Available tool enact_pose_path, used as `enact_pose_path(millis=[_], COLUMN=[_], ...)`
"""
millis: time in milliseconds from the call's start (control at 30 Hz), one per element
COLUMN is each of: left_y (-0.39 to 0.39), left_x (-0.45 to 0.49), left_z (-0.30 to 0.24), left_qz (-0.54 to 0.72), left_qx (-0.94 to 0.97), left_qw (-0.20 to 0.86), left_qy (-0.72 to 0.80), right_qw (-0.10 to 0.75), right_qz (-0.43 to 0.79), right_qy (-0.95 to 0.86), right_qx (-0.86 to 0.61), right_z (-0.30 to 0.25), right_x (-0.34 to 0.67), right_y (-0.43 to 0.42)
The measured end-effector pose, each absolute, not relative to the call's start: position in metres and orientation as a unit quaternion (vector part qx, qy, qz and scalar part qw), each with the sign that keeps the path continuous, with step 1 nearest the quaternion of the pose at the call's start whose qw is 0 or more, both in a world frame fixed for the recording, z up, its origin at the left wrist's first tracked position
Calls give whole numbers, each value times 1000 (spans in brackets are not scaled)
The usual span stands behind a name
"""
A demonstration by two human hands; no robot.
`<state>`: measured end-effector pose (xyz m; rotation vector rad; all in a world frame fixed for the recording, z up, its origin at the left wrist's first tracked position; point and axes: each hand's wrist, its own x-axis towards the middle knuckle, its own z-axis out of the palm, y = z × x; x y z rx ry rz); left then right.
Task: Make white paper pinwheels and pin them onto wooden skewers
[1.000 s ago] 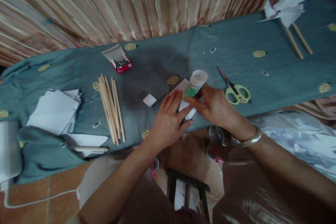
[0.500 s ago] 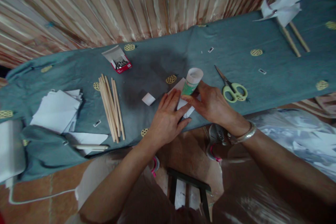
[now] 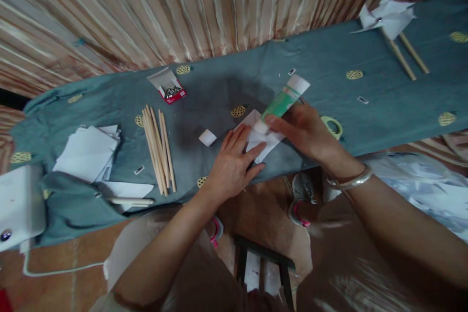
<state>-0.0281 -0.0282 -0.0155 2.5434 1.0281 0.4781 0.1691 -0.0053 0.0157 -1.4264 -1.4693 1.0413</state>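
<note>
Right hand (image 3: 309, 131) is pinching a green-and-white cylindrical tube (image 3: 281, 103), now tilting — uncovering more folded white paper (image 3: 271, 142), which flat left hand (image 3: 232, 163) is pressing.

I count two hands at work: one left hand (image 3: 234, 165), one right hand (image 3: 311, 131). One green-and-white tube (image 3: 282, 102). One folded paper (image 3: 271, 143), layers can't tell. One small paper piece (image 3: 207, 137). One paper stack (image 3: 87, 151), sheets too jumbled to number. Sticks (image 3: 155, 148) in the bundle: at least five, overlapping. Pinwheels (image 3: 393, 15): one for sure, maybe a second underneath; two handles (image 3: 399, 57) show. One red box (image 3: 177, 96); pins (image 3: 171, 92) inside too many to count. One pair of scissors (image 3: 340, 130), partly hidden from here. Labels (image 3: 362, 100): three clear, possibly a fourth. One bangle (image 3: 356, 182). Two shoes (image 3: 303, 188). One stool (image 3: 263, 253).
</note>
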Motion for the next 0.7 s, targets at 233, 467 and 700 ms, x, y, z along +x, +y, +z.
enact_pose_path(millis=[233, 467, 700], left_y=[-30, -12, -6], left_x=[-34, -76, -91], left_z=[-9, 5, -1], left_qz=[219, 300, 262], left_qx=[897, 816, 774], left_qw=[155, 58, 143], left_qy=[351, 491, 559], right_qw=[538, 525, 520], right_qz=[548, 582, 611], right_qy=[-382, -353, -334], right_qx=[-515, -511, -494], right_z=[21, 16, 20], right_x=[176, 188, 179], right_y=[2, 2, -2])
